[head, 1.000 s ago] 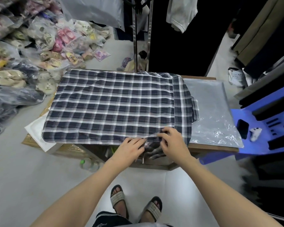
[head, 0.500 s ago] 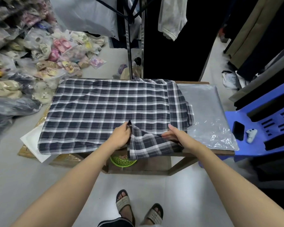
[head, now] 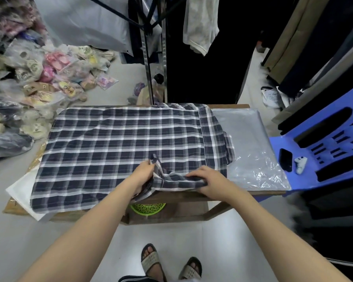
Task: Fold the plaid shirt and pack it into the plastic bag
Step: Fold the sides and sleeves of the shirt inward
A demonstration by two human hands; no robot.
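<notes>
The dark blue and white plaid shirt (head: 118, 147) lies spread face down over a low wooden table (head: 228, 195), collar end to the right. A clear plastic bag (head: 251, 151) lies flat at the table's right end, partly under the shirt's collar end. At the near edge a sleeve (head: 173, 180) is bunched up on the shirt. My left hand (head: 144, 173) pinches the sleeve's left end and lifts it. My right hand (head: 209, 182) grips the sleeve's right part against the table edge.
A blue plastic chair (head: 318, 151) to the right holds a black phone (head: 285, 162) and a small white device (head: 300, 164). Bagged sandals (head: 39, 82) are piled on the floor at the left. A metal clothes rack (head: 154, 58) stands behind the table. A green basket (head: 148, 207) sits under it.
The sleeve that hung below the table edge has been pulled up onto the shirt. My hands moved apart along it, the left one going up and away from me.
</notes>
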